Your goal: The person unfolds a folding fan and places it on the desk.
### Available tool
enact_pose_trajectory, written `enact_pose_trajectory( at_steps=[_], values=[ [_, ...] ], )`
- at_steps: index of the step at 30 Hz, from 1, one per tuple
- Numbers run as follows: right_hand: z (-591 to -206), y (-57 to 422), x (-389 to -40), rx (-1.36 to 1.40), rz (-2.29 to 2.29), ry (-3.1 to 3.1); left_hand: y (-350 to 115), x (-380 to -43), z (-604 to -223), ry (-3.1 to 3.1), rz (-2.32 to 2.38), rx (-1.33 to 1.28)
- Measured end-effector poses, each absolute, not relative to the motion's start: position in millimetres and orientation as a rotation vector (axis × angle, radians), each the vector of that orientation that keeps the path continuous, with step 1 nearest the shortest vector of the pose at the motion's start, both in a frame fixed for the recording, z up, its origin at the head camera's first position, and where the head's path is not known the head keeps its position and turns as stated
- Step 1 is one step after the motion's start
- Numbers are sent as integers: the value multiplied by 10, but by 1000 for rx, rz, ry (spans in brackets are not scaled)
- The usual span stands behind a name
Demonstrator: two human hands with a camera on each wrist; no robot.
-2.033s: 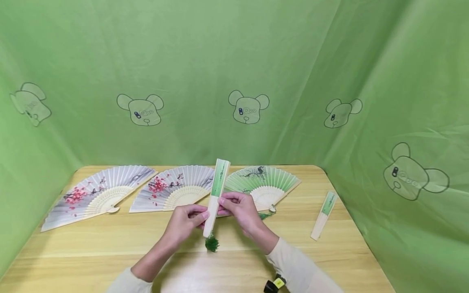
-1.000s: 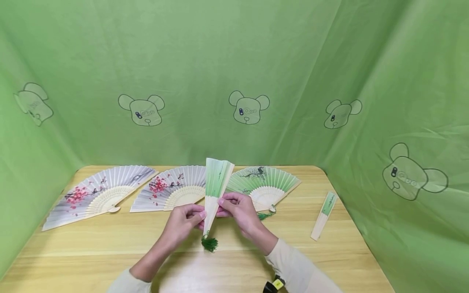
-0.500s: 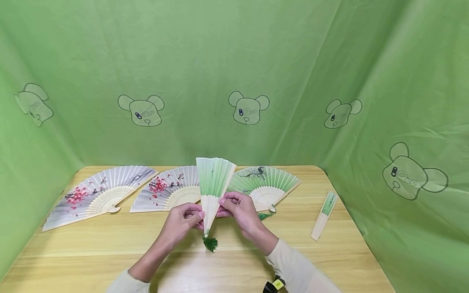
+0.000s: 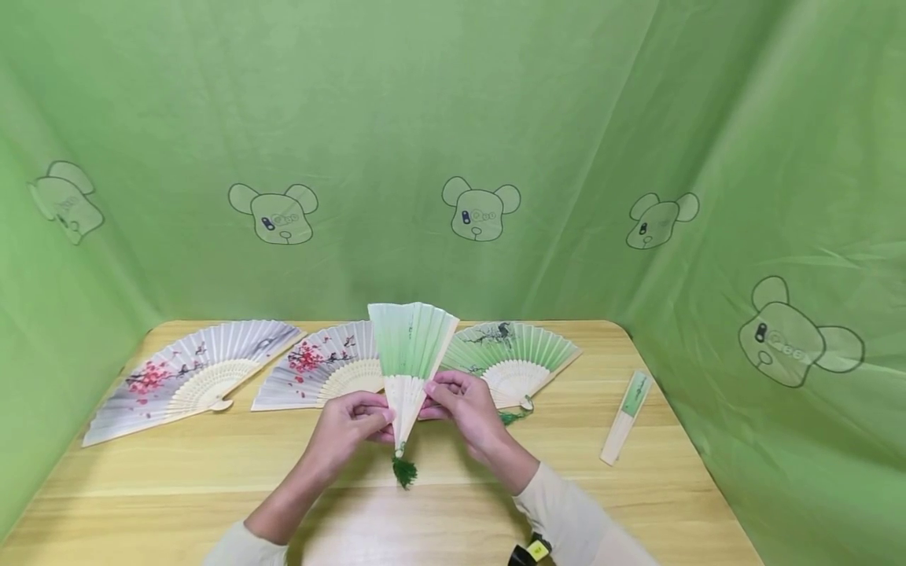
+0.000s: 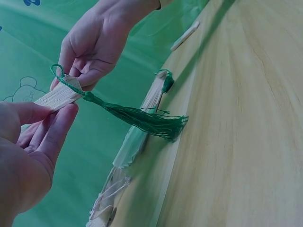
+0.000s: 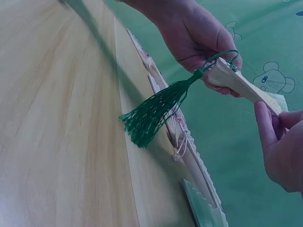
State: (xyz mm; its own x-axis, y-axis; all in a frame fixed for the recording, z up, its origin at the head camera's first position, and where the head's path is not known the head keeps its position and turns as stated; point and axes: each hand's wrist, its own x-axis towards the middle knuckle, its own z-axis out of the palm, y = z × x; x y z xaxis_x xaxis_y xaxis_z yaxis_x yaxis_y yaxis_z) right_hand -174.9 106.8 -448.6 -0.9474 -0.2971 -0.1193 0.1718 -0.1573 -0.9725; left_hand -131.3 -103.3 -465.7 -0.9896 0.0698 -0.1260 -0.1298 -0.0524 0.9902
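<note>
A green folding fan (image 4: 408,346), partly spread, is held upright over the middle of the table. My left hand (image 4: 351,428) pinches its pale ribs low on the left side, thumb in front. On the right side my right hand (image 4: 467,409) pinches the ribs a little higher, thumb in front as well. A dark green tassel (image 4: 405,472) hangs from the pivot end. In the left wrist view the tassel (image 5: 147,120) dangles on its cord in the air above the table. The right wrist view shows the rib ends (image 6: 236,82) bunched between both hands.
Two grey fans with red blossoms, one far left (image 4: 170,381) and one left of centre (image 4: 318,369), lie spread along the back. A spread green fan (image 4: 520,362) lies behind my right hand. A folded fan (image 4: 626,417) lies at the right. Green cloth (image 4: 382,118) surrounds the table (image 4: 177,503).
The held fan has spread from fully folded to a narrow wedge, its left edge swinging left. My left hand has shifted slightly left; the right hand stays nearly in place.
</note>
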Motion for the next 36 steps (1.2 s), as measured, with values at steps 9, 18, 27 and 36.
enact_pose_trajectory(
  at_steps=[9,18,27,36],
  values=[
    [-4498,1065,-1746,-129,-2230,1700,-1079,-1301,-4667,1956,2281,-40],
    [-4459,1057,-1723,-138,-2246,1670,-1093,-1274,-4639,1908,2328,-39],
    [-4436,1046,-1689,-136,-2274,1662,-1110,-1273,-4636,1862,2364,-79],
    [-4443,1034,-1682,-122,-2322,1645,-1104,-1279,-4651,1839,2415,-126]
  ],
)
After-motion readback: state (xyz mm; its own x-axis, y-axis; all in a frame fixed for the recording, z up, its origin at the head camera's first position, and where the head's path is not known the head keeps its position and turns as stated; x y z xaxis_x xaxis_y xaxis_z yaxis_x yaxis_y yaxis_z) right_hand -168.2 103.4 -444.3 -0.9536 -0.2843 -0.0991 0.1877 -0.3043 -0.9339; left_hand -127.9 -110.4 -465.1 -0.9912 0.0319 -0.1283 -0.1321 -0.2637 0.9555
